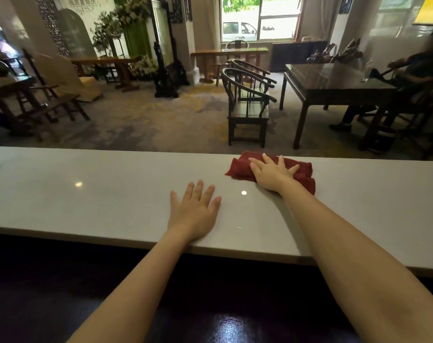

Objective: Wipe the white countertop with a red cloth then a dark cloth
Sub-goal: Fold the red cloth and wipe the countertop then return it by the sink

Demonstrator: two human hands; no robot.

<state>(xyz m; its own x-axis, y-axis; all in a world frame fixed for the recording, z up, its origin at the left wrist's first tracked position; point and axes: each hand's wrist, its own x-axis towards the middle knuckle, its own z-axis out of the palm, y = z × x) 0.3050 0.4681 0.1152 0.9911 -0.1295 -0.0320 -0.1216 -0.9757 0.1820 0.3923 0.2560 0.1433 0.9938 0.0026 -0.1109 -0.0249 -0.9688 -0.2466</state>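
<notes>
While flat on countertop (111,194), hands: right hand (272,173) atop red cloth (302,172)

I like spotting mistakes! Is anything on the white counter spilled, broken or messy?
Nothing stands out. The white countertop looks bare and unmarked. The right hand lies flat on the bunched red cloth; the left hand rests flat beside it.
</notes>
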